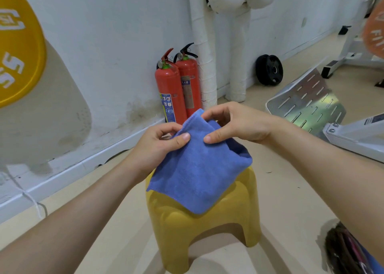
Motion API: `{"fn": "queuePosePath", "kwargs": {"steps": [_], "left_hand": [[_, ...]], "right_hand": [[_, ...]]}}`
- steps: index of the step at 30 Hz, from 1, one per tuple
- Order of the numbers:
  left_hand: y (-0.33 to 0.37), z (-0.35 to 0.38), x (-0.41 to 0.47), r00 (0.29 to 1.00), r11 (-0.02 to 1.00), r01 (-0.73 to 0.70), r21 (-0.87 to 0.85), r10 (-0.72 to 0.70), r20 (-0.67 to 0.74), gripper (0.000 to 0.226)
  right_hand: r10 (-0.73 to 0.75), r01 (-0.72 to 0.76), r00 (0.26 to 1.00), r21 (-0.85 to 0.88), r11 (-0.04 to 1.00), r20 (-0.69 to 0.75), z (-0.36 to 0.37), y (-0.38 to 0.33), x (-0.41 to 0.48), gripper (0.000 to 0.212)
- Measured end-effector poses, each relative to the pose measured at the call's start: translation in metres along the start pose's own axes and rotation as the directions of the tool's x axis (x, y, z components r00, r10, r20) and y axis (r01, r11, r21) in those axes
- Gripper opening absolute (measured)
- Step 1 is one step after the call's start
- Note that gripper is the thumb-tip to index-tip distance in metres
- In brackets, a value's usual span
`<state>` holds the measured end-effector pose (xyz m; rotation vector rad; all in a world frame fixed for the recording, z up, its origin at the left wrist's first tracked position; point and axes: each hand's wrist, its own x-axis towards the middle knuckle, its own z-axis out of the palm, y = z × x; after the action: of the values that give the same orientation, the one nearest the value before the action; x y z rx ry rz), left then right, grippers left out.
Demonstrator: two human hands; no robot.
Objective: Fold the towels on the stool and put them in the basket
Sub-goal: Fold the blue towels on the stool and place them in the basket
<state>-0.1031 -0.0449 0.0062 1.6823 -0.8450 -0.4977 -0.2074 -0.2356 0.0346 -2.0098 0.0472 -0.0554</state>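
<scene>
A blue towel (199, 171) hangs doubled over, its lower part draped on the top of a yellow plastic stool (199, 232) in the middle of the view. My left hand (160, 147) pinches the towel's upper left edge between thumb and fingers. My right hand (234, 122) pinches the upper right edge beside it, thumbs almost meeting. A dark woven basket (342, 251) shows at the bottom right, partly hidden by my right forearm, with something blue and pink inside.
Two red fire extinguishers (176, 86) stand against the white wall behind the stool, beside wrapped white pipes (204, 55). A black weight plate (269, 70) leans on the wall. A metal gym footplate (307, 105) is at the right, a yellow plate (16, 45) at the left.
</scene>
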Motion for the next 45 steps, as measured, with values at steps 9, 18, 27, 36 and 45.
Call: {"fn": "queuePosePath", "kwargs": {"steps": [9, 18, 27, 36, 45], "left_hand": [[0.006, 0.004, 0.002, 0.996, 0.997, -0.079, 0.025, 0.078, 0.031, 0.011], [0.013, -0.01, 0.005, 0.995, 0.999, -0.011, 0.053, 0.006, 0.1, 0.056], [0.014, -0.017, 0.007, 0.987, 0.994, 0.008, -0.112, -0.026, -0.156, 0.011], [-0.016, -0.007, 0.015, 0.961, 0.875, 0.0, 0.485, 0.134, -0.242, 0.009], [-0.087, 0.003, 0.046, 0.966, 0.649, 0.201, 0.734, -0.257, -0.037, 0.048]], "right_hand": [[-0.061, 0.052, 0.997, -0.197, 0.979, -0.04, 0.015, -0.006, 0.001, 0.02], [-0.109, 0.092, 0.99, -0.167, 0.982, -0.094, 0.016, -0.014, 0.004, 0.019], [0.064, -0.031, 0.995, -0.386, 0.922, 0.073, 0.007, -0.005, 0.005, 0.033], [0.357, -0.356, 0.934, 0.065, 0.932, -0.004, -0.003, 0.019, 0.006, 0.029], [0.584, -0.61, 0.779, -0.058, 0.79, -0.23, 0.05, 0.089, 0.023, 0.03]]}}
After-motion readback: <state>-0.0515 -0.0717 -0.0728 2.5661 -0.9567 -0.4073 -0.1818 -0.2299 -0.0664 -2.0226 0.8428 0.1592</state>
